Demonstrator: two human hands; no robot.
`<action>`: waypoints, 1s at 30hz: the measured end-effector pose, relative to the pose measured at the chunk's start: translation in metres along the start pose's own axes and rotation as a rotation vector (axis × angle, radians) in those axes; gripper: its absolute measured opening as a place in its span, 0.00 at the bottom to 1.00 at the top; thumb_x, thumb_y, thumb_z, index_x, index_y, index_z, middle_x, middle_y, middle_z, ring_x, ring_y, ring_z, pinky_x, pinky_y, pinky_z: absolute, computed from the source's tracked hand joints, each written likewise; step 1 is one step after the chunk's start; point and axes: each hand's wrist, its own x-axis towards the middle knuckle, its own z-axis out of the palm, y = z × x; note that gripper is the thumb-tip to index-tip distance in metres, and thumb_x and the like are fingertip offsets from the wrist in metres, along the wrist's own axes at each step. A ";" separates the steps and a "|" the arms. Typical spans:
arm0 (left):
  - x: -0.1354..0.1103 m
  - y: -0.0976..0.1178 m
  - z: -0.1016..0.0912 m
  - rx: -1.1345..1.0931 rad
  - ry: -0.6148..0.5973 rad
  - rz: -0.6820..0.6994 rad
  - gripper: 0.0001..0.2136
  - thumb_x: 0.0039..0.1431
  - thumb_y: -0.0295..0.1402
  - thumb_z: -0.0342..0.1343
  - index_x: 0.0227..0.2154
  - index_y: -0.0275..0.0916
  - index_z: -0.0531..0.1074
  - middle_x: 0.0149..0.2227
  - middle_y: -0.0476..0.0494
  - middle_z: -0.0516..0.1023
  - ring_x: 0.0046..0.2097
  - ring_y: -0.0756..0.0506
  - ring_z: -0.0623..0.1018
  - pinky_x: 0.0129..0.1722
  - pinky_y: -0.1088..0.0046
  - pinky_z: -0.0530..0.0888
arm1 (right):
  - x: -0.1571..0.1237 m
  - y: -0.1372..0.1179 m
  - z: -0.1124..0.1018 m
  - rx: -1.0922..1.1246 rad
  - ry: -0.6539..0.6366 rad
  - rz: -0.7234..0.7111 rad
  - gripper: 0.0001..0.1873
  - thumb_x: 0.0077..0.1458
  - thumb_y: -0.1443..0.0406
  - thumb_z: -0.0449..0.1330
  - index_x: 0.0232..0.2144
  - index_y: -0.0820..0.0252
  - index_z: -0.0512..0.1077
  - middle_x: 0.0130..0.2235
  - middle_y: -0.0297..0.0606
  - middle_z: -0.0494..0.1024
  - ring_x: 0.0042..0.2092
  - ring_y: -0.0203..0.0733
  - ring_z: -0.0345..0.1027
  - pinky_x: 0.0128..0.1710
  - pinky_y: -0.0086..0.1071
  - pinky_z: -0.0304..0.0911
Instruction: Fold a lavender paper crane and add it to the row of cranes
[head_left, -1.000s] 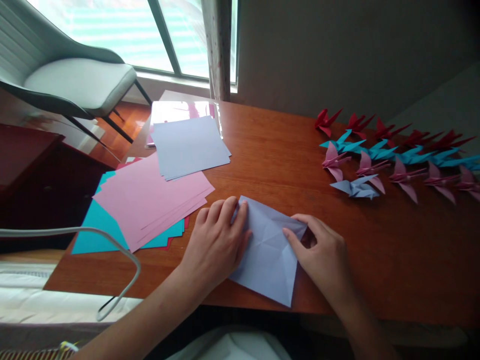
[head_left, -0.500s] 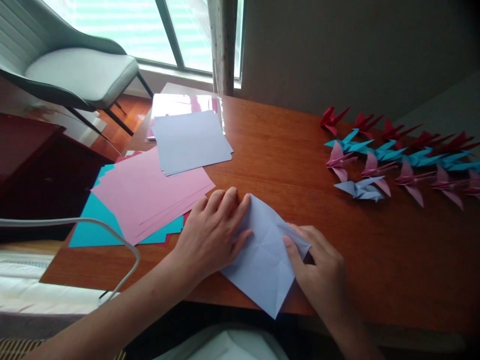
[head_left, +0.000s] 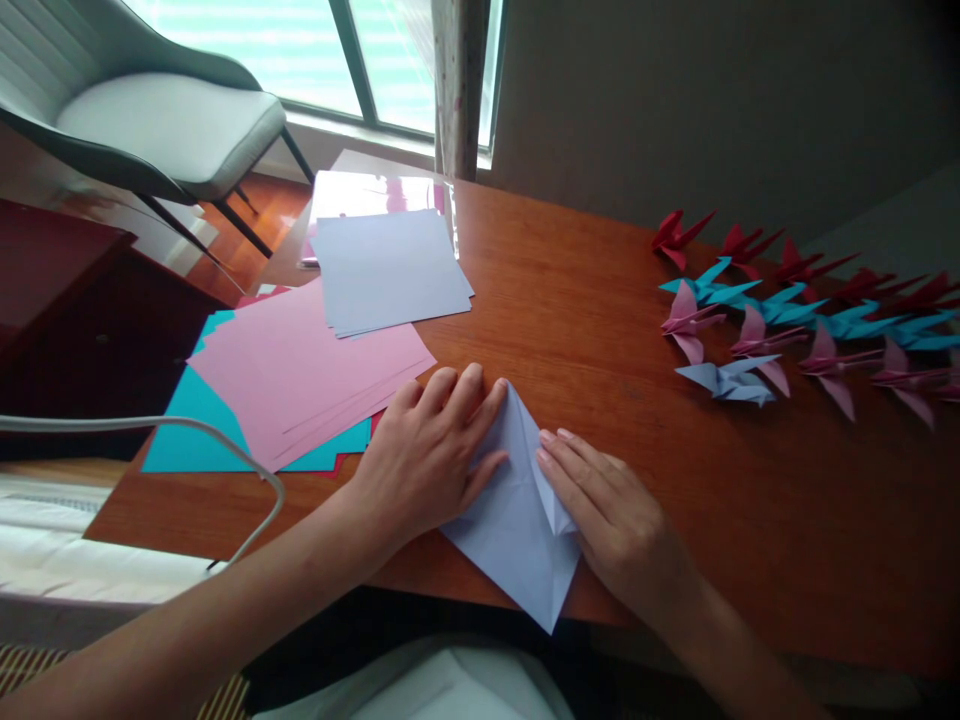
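Note:
A pale lavender sheet of origami paper (head_left: 517, 545), creased, lies at the table's near edge with one pointed corner reaching past it. My left hand (head_left: 439, 450) rests flat and open on the sheet's left side, fingers spread and pressing it down. On the right side, a flap is folded inward. My right hand (head_left: 611, 505) lies over this flap with its fingers stretched out along the fold; its thumb is hidden.
Stacked pale sheets (head_left: 390, 275), pink sheets (head_left: 300, 370) and blue sheets (head_left: 199, 430) lie at left. Rows of folded paper cranes (head_left: 690, 320) stand at right. A white cable (head_left: 225, 440) crosses the left side. A chair (head_left: 172, 130) stands beyond the table (head_left: 570, 300).
My right hand has brought the sheet's right corner inward, from a pinch on a raised edge to fingers laid over the folded flap. My left hand keeps its place on the paper.

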 end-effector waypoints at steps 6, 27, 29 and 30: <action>0.001 0.000 -0.001 0.009 -0.022 -0.003 0.28 0.69 0.45 0.44 0.66 0.36 0.61 0.63 0.29 0.65 0.57 0.30 0.68 0.48 0.53 0.69 | 0.000 0.005 -0.004 -0.059 -0.027 -0.084 0.21 0.68 0.74 0.49 0.60 0.71 0.69 0.65 0.47 0.68 0.67 0.57 0.59 0.60 0.47 0.63; 0.000 -0.001 0.000 -0.001 -0.007 -0.007 0.28 0.69 0.46 0.43 0.66 0.36 0.61 0.64 0.29 0.65 0.58 0.29 0.67 0.49 0.51 0.68 | 0.003 0.011 -0.003 0.013 -0.066 -0.165 0.20 0.68 0.72 0.50 0.58 0.66 0.72 0.64 0.42 0.69 0.65 0.57 0.61 0.58 0.49 0.63; 0.000 0.000 0.000 -0.007 0.001 -0.011 0.28 0.70 0.45 0.44 0.66 0.36 0.61 0.64 0.28 0.65 0.58 0.30 0.67 0.49 0.52 0.68 | 0.003 0.011 -0.003 0.022 -0.074 -0.151 0.20 0.68 0.72 0.50 0.58 0.65 0.71 0.64 0.43 0.70 0.66 0.56 0.60 0.58 0.49 0.64; -0.001 0.001 -0.001 -0.007 0.013 -0.009 0.27 0.70 0.44 0.44 0.66 0.35 0.61 0.64 0.28 0.65 0.58 0.30 0.67 0.49 0.52 0.69 | 0.003 0.011 -0.003 0.027 -0.074 -0.143 0.20 0.68 0.72 0.50 0.58 0.64 0.71 0.64 0.43 0.70 0.66 0.55 0.60 0.58 0.49 0.64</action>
